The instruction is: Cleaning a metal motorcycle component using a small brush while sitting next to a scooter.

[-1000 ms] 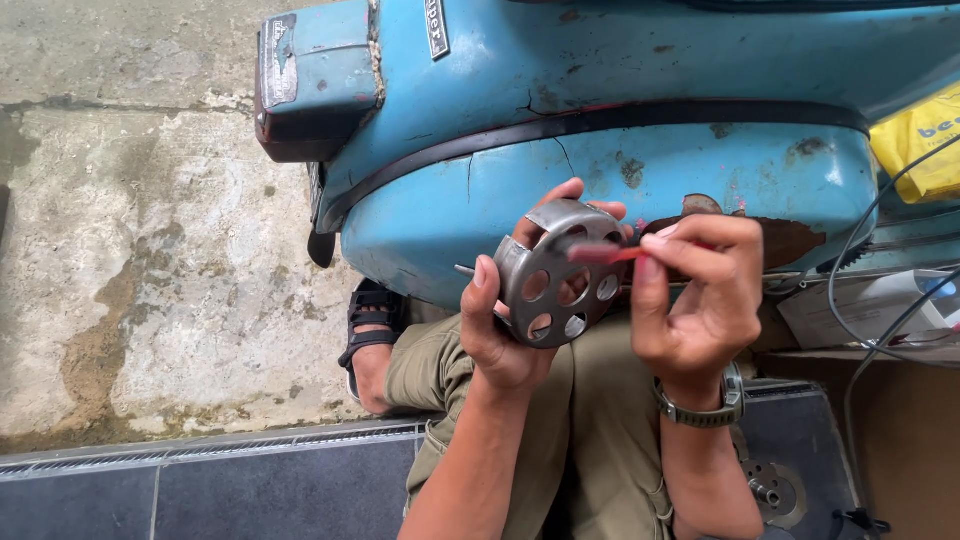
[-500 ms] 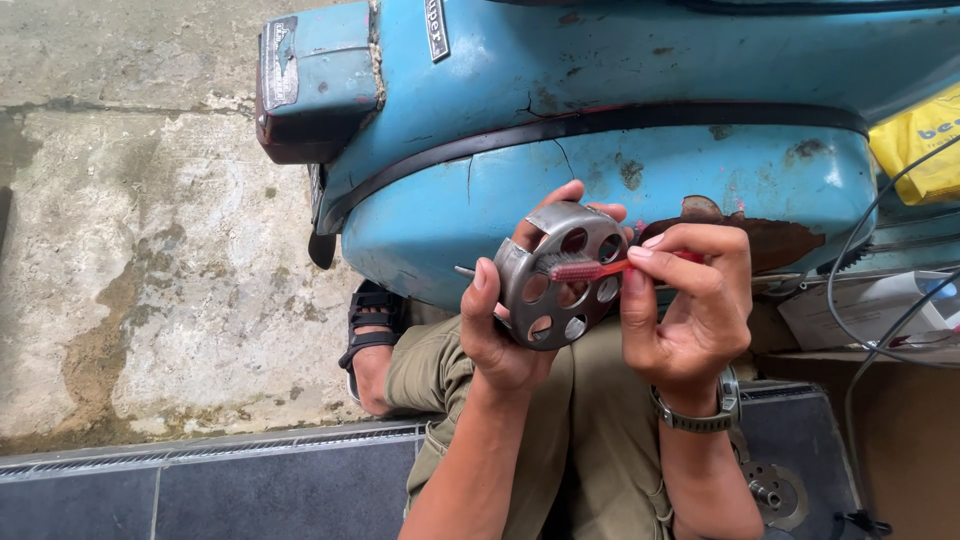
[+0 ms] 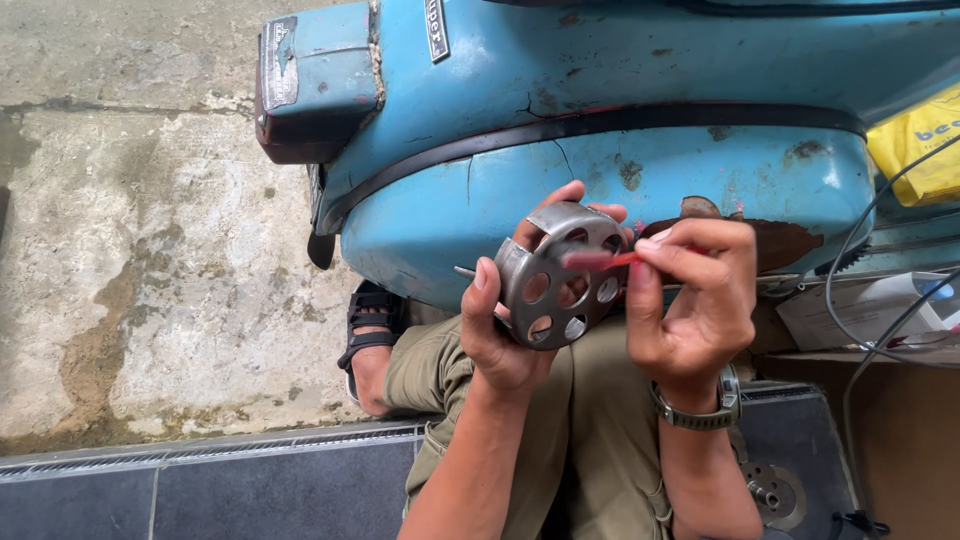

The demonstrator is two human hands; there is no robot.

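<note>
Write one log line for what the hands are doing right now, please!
left hand: holds round metal part with holes | right hand: pinches red tool, tip on part | behind: blue scooter

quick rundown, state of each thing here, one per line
round metal part with holes: held up, holed face to camera
left hand: gripping the part's rim
right hand: pinching a red tool
red tool: tip on the part's face
blue scooter: paint chipped, rusty patch
wristwatch: on right wrist
</note>
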